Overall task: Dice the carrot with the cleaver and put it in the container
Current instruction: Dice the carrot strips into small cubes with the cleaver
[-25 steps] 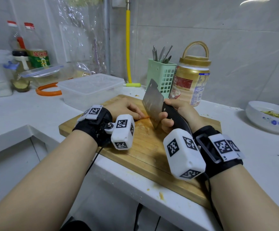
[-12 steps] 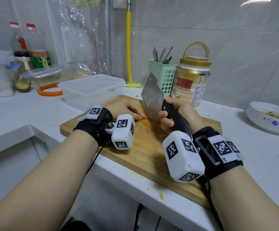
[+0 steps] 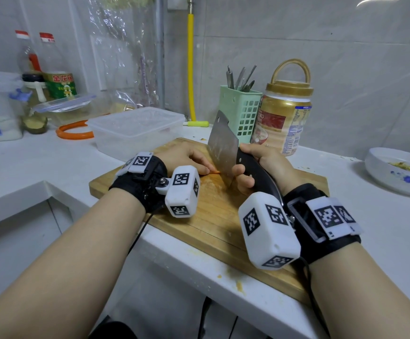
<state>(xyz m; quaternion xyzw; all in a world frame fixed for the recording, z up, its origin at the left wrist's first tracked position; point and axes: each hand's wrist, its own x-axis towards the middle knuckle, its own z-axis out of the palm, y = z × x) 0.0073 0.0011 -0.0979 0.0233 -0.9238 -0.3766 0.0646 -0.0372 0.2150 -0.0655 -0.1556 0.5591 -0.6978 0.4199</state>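
Meanwhile the right hand (image 3: 260,167) gripped the cleaver (image 3: 222,148) by its handle, blade beside the carrot (image 3: 214,171) on the cutting board (image 3: 211,216). Left hand (image 3: 187,157) lay over the carrot, fingers pressing down. Container (image 3: 135,130) stood at ten o'clock.

Wooden board (image 3: 213,216); shiny metal cleaver (image 3: 222,145)
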